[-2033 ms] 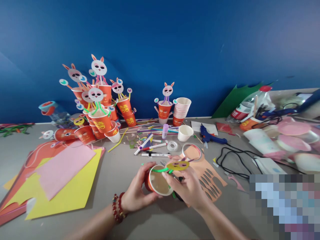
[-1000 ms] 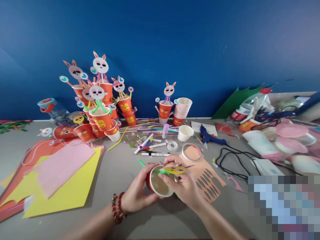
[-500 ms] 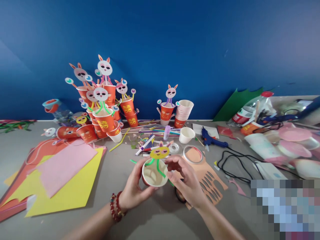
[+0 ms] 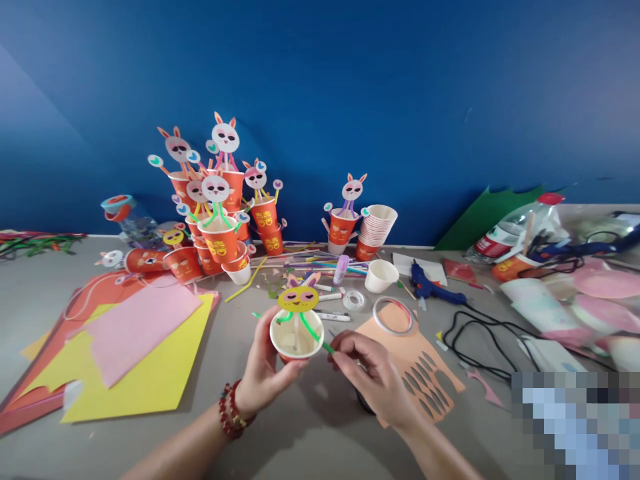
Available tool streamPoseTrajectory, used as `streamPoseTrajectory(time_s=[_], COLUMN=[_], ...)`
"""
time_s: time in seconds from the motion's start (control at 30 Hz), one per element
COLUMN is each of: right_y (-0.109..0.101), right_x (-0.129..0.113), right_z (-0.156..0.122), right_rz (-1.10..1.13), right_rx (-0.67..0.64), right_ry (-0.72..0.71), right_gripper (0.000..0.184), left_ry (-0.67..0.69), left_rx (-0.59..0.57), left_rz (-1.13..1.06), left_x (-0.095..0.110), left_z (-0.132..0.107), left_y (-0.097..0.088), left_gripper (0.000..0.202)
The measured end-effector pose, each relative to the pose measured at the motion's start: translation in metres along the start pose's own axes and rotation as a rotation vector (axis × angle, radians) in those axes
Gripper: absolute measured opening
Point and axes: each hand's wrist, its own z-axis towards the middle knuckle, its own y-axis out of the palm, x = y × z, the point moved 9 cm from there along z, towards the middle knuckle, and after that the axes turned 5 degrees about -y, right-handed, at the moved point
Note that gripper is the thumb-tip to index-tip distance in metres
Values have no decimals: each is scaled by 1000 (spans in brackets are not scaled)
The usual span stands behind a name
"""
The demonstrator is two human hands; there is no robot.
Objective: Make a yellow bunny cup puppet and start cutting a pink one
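Left hand (image 4: pixel 263 373) wrapped round paper cup (image 4: pixel 284 339), mouth up, over worktop (image 4: pixel 300 443). Right hand (image 4: pixel 373 373) pinching green straw (image 4: pixel 328 347) just outside cup. Yellow rabbit face (image 4: pixel 297 300) above far rim. Orange paper (image 4: pixel 400 347) beside right hand.

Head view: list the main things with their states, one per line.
Paper cup, open, gripped by the left hand
Yellow rabbit face, facing the camera
Green straw, pinched by the right hand
White paper cup, upright
Nested paper cups, mouths up
Plastic bottle, capped
Hot glue gun, lying down
Peach paper sheet, cut with holes
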Motion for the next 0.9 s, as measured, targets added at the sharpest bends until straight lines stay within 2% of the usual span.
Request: streamPoseTrajectory(time_s=[0.3,0.47,0.57,0.73,0.9], right_y=[-1,-17,-24,-18,-20], right_x=[-18,-24,-21,-8,4], right_z=[5,6,5,1,-1], right_rz=[-85,-17,10,-1,86], right_rx=[-41,61,144,185,270], right_ry=[-134,-179,-175,-174,-69], right_gripper=[20,15,16,15,16], left_ry=[1,25,-17,-49,-27], left_rx=[-66,-186,-304,-452,-444], left_rz=[25,65,21,27,77], left_x=[5,9,8,9,7], left_z=[4,3,-1,-9,-13], left_y=[6,18,33,53,54], left_gripper=[81,88,92,97,101])
